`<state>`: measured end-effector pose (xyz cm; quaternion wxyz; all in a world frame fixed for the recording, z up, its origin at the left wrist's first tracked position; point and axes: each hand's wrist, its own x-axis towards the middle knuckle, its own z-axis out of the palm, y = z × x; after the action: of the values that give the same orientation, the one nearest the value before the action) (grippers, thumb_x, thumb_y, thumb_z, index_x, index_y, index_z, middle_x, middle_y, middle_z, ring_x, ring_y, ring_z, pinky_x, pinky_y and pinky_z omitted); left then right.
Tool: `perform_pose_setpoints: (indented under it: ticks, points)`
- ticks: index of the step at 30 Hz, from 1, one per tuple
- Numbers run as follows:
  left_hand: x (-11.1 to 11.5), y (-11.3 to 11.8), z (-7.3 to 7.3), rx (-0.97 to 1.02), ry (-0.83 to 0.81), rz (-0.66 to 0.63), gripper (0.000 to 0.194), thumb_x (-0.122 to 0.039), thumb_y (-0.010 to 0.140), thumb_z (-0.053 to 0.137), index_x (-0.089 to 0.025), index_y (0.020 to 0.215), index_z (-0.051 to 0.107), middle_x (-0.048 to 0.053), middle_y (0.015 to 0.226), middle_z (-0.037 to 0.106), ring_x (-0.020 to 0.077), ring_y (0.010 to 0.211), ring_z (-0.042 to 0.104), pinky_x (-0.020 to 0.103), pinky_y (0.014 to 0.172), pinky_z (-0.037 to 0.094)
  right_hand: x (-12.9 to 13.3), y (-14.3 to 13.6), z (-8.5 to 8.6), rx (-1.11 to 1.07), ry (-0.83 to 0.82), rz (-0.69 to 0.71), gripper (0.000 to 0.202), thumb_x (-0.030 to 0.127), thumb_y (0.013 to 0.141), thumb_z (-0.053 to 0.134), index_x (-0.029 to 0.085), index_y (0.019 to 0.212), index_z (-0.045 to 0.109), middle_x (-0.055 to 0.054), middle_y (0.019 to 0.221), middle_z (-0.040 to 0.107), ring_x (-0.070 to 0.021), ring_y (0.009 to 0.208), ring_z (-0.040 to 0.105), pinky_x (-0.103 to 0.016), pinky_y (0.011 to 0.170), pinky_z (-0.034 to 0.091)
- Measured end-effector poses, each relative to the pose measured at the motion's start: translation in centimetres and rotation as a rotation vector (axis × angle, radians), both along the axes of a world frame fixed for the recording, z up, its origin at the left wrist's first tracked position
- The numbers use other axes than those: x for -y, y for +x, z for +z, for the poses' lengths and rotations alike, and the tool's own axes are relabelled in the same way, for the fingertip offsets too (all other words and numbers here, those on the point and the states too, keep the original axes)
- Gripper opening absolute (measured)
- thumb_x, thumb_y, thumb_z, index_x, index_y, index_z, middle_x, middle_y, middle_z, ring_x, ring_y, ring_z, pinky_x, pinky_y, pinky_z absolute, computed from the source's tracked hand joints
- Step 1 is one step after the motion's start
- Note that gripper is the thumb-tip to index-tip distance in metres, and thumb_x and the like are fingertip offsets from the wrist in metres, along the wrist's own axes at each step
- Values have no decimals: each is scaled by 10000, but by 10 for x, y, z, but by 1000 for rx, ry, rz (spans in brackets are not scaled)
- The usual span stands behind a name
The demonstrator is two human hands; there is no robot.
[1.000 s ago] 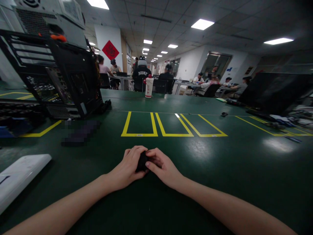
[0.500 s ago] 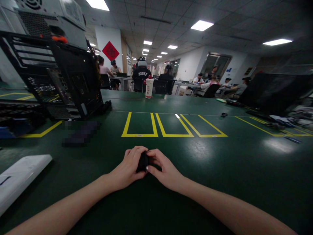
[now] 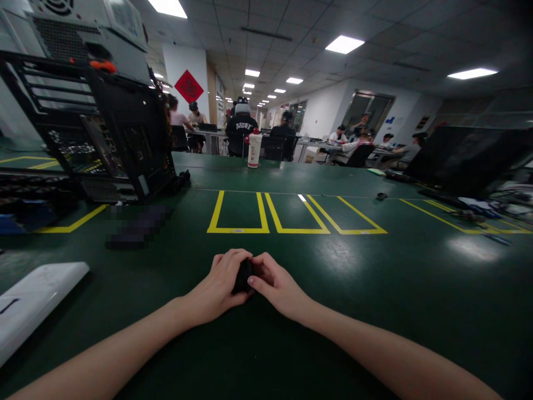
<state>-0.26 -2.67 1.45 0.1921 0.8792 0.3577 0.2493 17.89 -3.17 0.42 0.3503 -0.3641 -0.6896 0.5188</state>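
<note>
A small black object [image 3: 242, 278] is between my two hands, low over the green table [image 3: 353, 311]; its shape is mostly hidden by fingers. From the left, my left hand [image 3: 220, 283] wraps round it, thumb at the near side and fingers over the far side. My right hand [image 3: 281, 286] has its thumb and fingertips on the object's right side, with the fingers curled. Beyond the hands, yellow tape outlines [image 3: 238, 230] mark the table top.
At the left stand an open black computer case [image 3: 120, 139] and a white flat device [image 3: 37, 300]. A white cup [image 3: 254, 150] is at the far edge. A dark monitor [image 3: 470, 161] and cables are on the right. Several people sit at desks behind.
The fingers and thumb of my right hand have shifted slightly against the black object. My left hand looks the same.
</note>
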Motion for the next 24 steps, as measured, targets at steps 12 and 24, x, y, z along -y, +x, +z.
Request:
perform_pose_setpoints:
  ticks: [12,24]
  points:
    - [0,0,2,0,15,-7,537,-165,755,598,-234,1203,310,88,1162,444,264,1045,451,439,866,374,-1,-4,2,-41,-42,-81,201,242,820,521,223,1009,457,-24,1005,549,-174,971,553,-346,811,491]
    - [0,0,2,-24,31,-22,556,-149,754,590,-225,1206,275,96,1175,430,253,1088,422,431,899,335,3,-4,5,-36,23,-21,99,227,829,503,214,924,478,-5,944,526,-155,931,554,-319,803,488]
